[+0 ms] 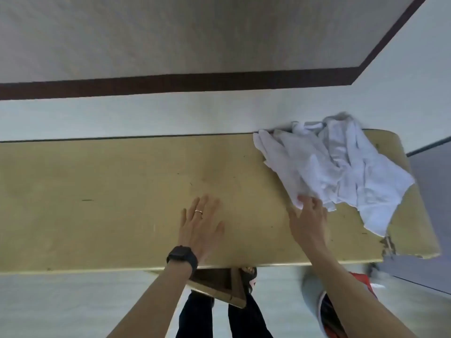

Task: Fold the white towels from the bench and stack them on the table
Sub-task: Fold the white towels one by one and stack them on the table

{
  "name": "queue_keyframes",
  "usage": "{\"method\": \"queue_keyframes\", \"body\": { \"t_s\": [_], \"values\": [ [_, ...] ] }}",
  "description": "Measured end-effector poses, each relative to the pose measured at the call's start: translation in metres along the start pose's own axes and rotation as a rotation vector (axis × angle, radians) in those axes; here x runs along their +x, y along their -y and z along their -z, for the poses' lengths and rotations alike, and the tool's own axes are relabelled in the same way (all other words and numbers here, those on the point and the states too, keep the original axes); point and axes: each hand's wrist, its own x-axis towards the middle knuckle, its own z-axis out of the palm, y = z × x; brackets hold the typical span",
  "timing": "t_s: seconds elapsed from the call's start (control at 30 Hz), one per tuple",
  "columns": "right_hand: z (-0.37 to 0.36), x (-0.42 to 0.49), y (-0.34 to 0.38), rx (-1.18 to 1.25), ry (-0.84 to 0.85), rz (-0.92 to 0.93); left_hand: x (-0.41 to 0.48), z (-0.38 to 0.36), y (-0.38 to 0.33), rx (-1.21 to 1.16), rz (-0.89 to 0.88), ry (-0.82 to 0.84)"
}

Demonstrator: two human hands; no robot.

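Heaped and crumpled at 2 o'clock: white towels (341, 172), lying on the right end of a tan wooden bench (122, 179), far edge of the pile touching the pale wall (146, 113), one flap trailing toward 4 o'clock near the bench's front edge. No folds in the pile, only loose creases and overlapping layers; impossible to count the separate pieces. Reaching in from 5 o'clock, right hand (308, 223), thumb spread to the left, fingertips touching the near-left edge of the pile at about 3 o'clock; blurred there, so cannot tell whether pinching the cloth or merely resting against it. Coming up from 6 o'clock, left hand (200, 230), flat and released, fingers straight and slightly spread over bare wood near the middle of the view, grasping nothing, well apart from the towels. On one of its fingers, a thin ring (198, 212); on its wrist, a black watch (181, 256). At 4 o'clock, a chipped corner (388, 245) of the bench, splintered along the front edge. Running across at 12 o'clock and bending away toward 1 o'clock, a dark baseboard stripe (170, 84) between wall and floor. Below the bench's front edge at 6 o'clock, a wooden brace (219, 286) and dark trousers (195, 313). At 5 o'clock, something red and grey, too blurred to tell.
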Motion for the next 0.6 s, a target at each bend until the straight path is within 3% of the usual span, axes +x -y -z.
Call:
{"method": "queue_keyframes", "body": {
  "t_s": [0.1,0.23,0.4,0.5,0.6],
  "values": [
    [-0.003,0.009,0.0,-0.01,-0.031,-0.042,0.017,-0.018,0.014,0.119,-0.042,0.035],
    [0.013,0.006,0.01,0.063,-0.104,-0.042,0.015,-0.027,0.025,0.11,-0.094,0.051],
    [0.079,-0.009,0.06,0.287,-0.177,-0.027,0.022,0.016,0.016,0.047,-0.067,0.266],
    [0.124,-0.015,0.098,0.481,-0.129,-0.048,0.021,0.062,-0.007,-0.139,-0.062,0.194],
    [0.157,-0.025,0.133,0.604,-0.058,0.017,0.01,0.112,-0.031,-0.342,-0.209,0.069]
  ]
}}
